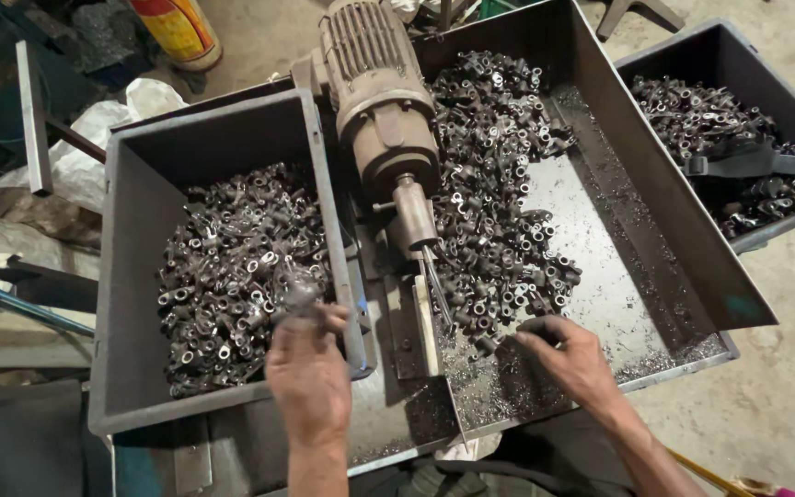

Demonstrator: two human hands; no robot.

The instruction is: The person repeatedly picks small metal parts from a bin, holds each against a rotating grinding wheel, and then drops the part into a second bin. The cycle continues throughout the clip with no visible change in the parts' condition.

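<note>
Metal fittings (232,267), small, dark and tubular, filled the grey bin (131,276) on the left side of the work area. The left hand (310,368) was raised over the bin's near right corner, its fingers curled and pinched around one such fitting (298,296); motion blur made the exact grip hard to read, so the part appeared held between thumb and fingertips. The right hand (568,359) lay over the near end of the metal tray (600,304), fingers drawn together and bent downward onto the loose parts at the edge of a second pile (499,184); whether it gripped a piece could not be told. Between the two hands stood the motor-driven spindle (379,110), its shaft (413,221) pointing toward the person. Fine metal swarf (508,387) covered the tray floor near the right hand. A third bin (738,55), at the far right, also contained similar parts, with a black strap (756,164) lying across them.
</note>
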